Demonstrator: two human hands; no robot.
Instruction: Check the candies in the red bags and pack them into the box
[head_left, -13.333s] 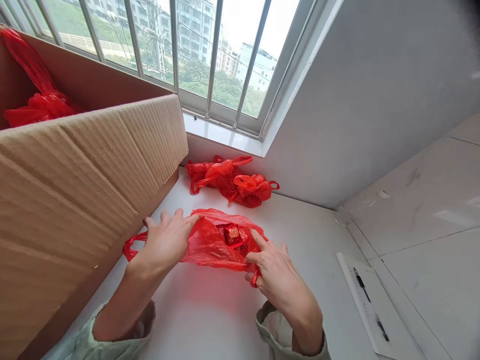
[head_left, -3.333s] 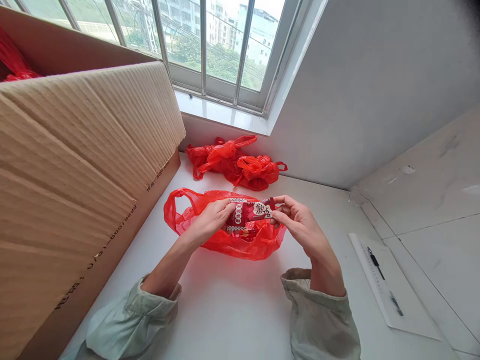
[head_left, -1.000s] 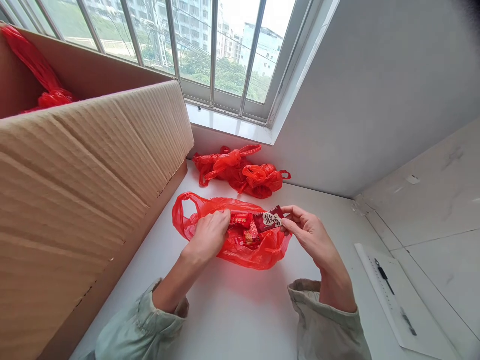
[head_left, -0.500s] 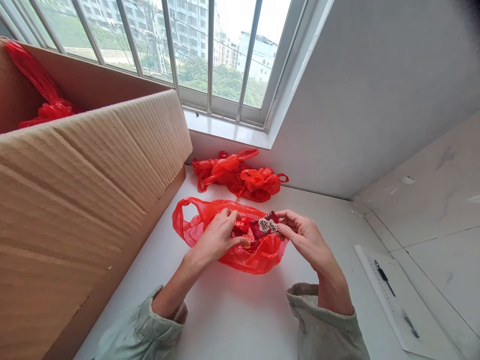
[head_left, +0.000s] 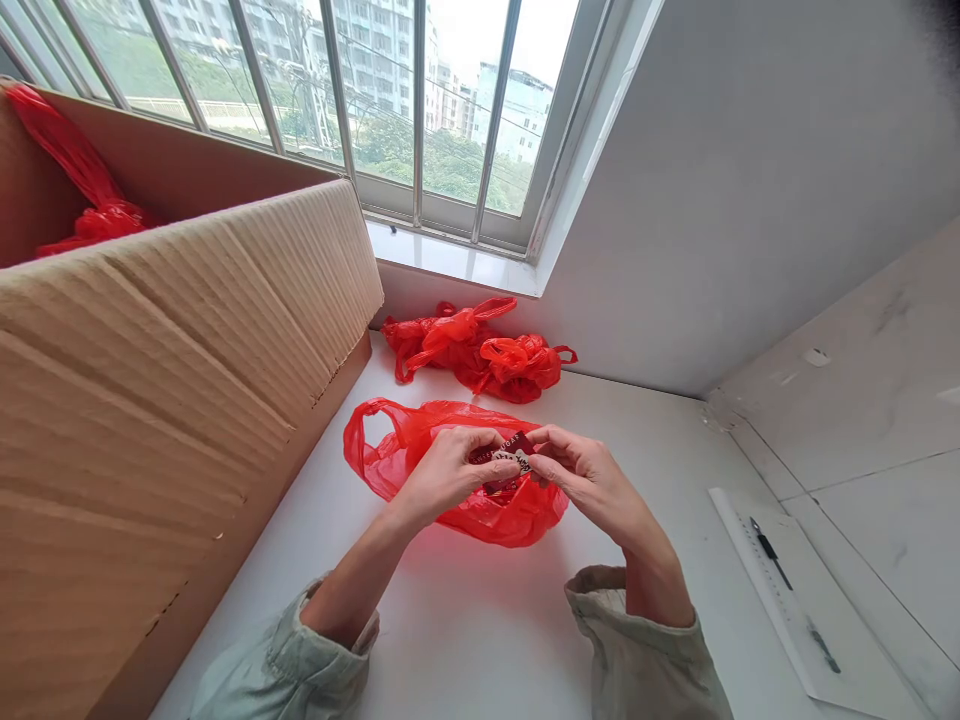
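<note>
A small dark-red candy packet [head_left: 513,450] with pale lettering is pinched between my two hands. My left hand [head_left: 457,468] grips its left end between thumb and fingers. At the other end, my right hand [head_left: 577,468] holds it the same way. Just beneath lies an opened red plastic bag [head_left: 495,522] on the white table, its handle loop spread to the left. Other red packets inside the bag are mostly hidden behind my hands.
Knotted red plastic bags [head_left: 480,350] lie against the wall. A large cardboard box [head_left: 187,400] stands at left, with a red bag [head_left: 101,215] inside. At right, a black pen [head_left: 771,552] rests by a white sheet or ruler [head_left: 757,580].
My left hand has come up from the bag's contents and taken hold of the packet's left end. My right hand has moved slightly left with the packet, which has turned a little.
</note>
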